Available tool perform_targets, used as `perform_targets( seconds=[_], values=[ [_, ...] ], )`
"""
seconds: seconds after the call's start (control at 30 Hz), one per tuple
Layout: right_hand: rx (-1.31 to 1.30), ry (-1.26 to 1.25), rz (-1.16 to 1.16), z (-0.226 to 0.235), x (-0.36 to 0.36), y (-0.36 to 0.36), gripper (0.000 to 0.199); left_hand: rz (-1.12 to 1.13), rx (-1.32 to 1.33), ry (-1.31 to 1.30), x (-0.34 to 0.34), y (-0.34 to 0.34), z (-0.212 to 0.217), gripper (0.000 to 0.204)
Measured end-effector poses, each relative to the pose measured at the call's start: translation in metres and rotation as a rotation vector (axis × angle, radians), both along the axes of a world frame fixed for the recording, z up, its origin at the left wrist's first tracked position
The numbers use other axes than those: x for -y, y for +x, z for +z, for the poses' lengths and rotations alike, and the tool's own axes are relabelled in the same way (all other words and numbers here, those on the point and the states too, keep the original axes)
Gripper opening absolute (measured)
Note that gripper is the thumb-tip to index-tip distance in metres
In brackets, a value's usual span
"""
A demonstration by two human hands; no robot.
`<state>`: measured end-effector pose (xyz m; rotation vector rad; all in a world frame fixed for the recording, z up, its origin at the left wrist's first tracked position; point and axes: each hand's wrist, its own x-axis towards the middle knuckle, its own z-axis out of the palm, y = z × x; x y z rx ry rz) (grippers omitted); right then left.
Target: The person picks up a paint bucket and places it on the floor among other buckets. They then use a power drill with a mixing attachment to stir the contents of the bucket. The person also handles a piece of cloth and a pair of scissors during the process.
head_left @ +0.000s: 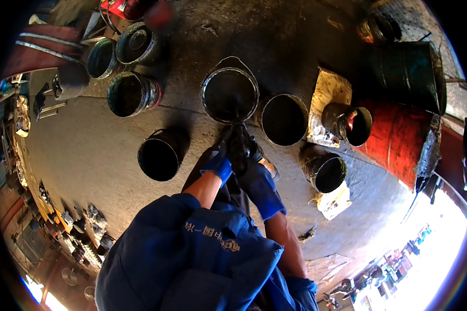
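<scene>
Both my hands are in blue work gloves blackened at the fingers. My left hand (219, 161) and my right hand (256, 181) are closed around a dark hand-held power tool (238, 145), which looks like a drill. From its far end a thin rod (237, 112) reaches into an open bucket (204, 103) with dark contents and a raised wire handle. How deep the rod goes is hidden by the dark contents. Close on the right of that bucket stands another dark open bucket (263, 127). Shadow and dirt hide most of the fingers.
A dark bucket (179, 147) stands left of my hands, and several grimy buckets (149, 93) sit farther left. At the right are a tilted can (308, 160), a smaller can (334, 116) on stained cardboard (324, 93), a red drum (394, 135) and a dark green drum (404, 67).
</scene>
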<state>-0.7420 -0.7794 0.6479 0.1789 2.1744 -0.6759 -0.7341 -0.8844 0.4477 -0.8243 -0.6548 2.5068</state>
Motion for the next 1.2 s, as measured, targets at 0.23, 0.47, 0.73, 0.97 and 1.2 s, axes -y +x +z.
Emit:
perform_targets(
  seconds=[0.23, 0.47, 0.73, 0.97, 1.2],
  values=[
    [-0.056, -0.033, 0.047, 0.004, 0.005, -0.007, 0.029, -0.020, 0.036, -0.013, 0.001, -0.007, 0.017, 0.027],
    [0.034, 0.006, 0.051, -0.003, 0.001, -0.005, 0.030, 0.003, 0.045, -0.023, 0.001, 0.001, -0.003, 0.025],
    [0.033, -0.002, -0.002, 0.002, 0.004, -0.005, 0.031, -0.010, 0.008, 0.011, 0.003, 0.003, -0.019, 0.025],
    [0.006, 0.031, 0.020, -0.003, 0.004, 0.000, 0.028, -0.026, 0.006, -0.039, 0.003, 0.009, -0.021, 0.023],
    [0.003, 0.036, 0.028, 0.002, 0.007, -0.003, 0.030, 0.010, -0.075, 0.029, 0.003, 0.012, -0.041, 0.018]
  ],
)
